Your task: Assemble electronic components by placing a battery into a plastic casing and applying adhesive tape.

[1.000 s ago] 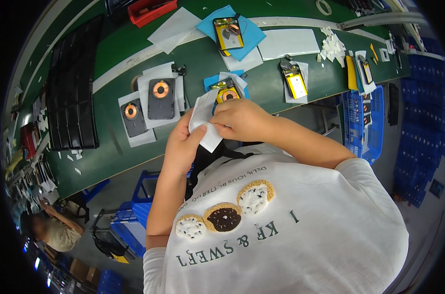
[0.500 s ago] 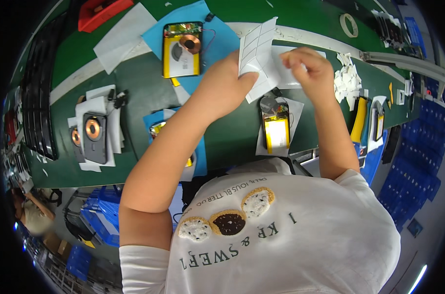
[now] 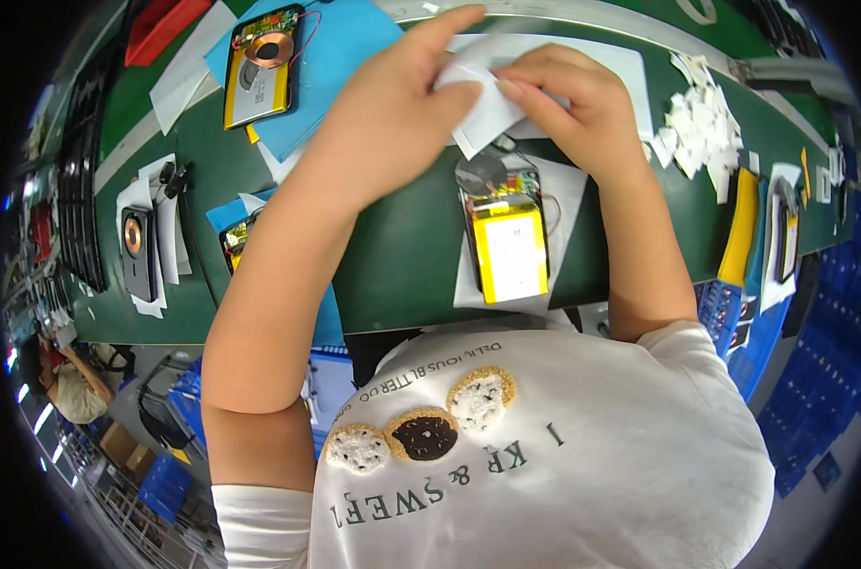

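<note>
A white sticker sheet, bent over, is in my left hand, pinched near its lower part while the index finger points up and away. My right hand meets it from the right, thumb and fingertips pinched together at the sheet's edge. Whether a sticker has come loose between them is too small to tell. Just below the hands, an opened power bank with a silver-and-yellow battery, a dark round disc and wires lies on white paper. Beyond my left forearm, another opened power bank with a copper coil rests on a blue sheet.
White paper scraps are heaped at the right, near a yellow-handled tool. Stacked coil-topped units lie on papers at the left. A red bin stands far left. One more opened unit sits partly behind my left forearm.
My right hand, apart from the sheet before, has come left to its edge. The sheet is now folded over lower. The view has shifted, so table things appear displaced.
</note>
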A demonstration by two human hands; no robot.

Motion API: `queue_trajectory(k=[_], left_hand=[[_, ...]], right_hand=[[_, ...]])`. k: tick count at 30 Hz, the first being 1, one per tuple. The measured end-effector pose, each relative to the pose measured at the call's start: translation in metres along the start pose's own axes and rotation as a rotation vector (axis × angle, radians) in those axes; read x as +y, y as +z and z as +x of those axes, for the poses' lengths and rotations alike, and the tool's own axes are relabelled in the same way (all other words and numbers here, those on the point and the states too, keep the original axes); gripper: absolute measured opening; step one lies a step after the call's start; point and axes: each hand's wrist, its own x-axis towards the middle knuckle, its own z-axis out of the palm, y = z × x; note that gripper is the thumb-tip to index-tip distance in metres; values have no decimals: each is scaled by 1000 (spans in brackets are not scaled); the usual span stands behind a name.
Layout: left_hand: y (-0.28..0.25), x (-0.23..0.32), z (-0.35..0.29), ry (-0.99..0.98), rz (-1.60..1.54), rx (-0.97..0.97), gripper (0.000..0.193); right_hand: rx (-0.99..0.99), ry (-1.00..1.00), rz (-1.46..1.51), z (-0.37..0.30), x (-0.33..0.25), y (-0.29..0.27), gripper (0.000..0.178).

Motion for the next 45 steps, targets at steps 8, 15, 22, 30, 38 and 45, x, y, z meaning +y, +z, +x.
queue_trajectory(k=[8,15,22,30,38,45], left_hand=[[34,12,-45,-140,-131,202,52],[42,5,-54,-63,0,309,50],[46,34,-39,-130,10,347,46],[45,40,-15,-188,-92,430,45],[43,34,0,-193,26,423,45],[49,35,-3,-36,202,290,50]], right_hand=[[-150,3,39,-25,-19,-3,16],[-253,-93,8,-19,-27,-20,21],[-152,-47,-26,-3,-18,-25,24],[68,197,13,5,5,-31,20],[-30,122,12,-1,3,-23,21],[-87,68,-101,4,8,-23,21]])
